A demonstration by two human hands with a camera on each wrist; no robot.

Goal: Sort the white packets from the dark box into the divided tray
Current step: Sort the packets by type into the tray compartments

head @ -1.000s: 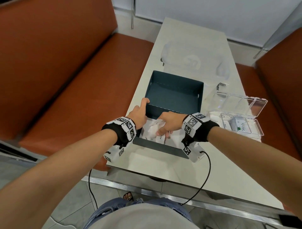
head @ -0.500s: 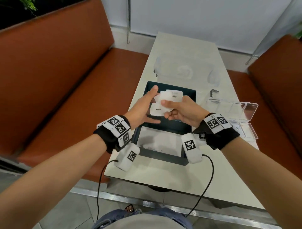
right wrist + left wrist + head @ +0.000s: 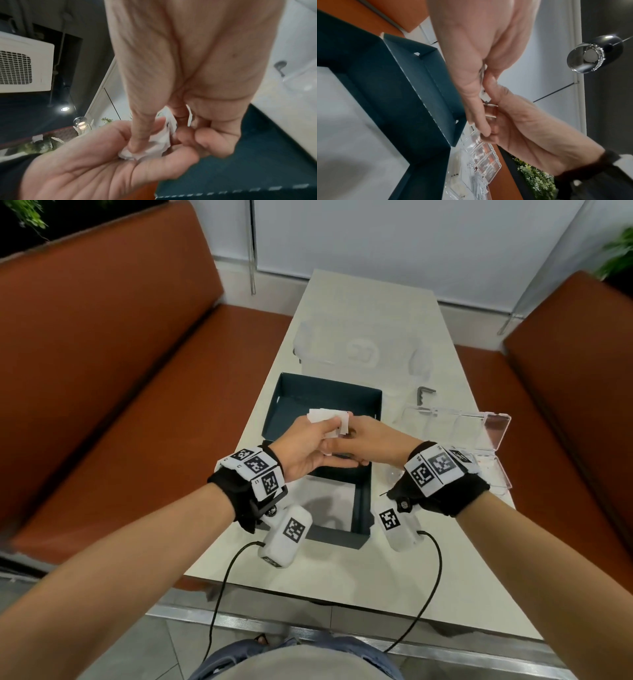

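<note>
Above the dark teal cardboard box [image 3: 329,402], both hands pinch small white paper packets [image 3: 323,419]. The left hand [image 3: 308,446] cradles them and the right hand [image 3: 370,441] grips their edges. They look light, thin and easily crumpled, so hold them gently.

Both hands meet above the dark box [image 3: 329,402], whose open top leaves free room straight down, bounded by its four upright walls. Toward 3 o'clock the divided tray [image 3: 493,474] lies reachable, but its raised clear lid [image 3: 455,422] stands at 2 o'clock, and a small metal bracket [image 3: 424,393] just beyond. At 12 o'clock a clear container [image 3: 359,350] blocks the table [image 3: 342,570]; 6 o'clock stays bare.
</note>
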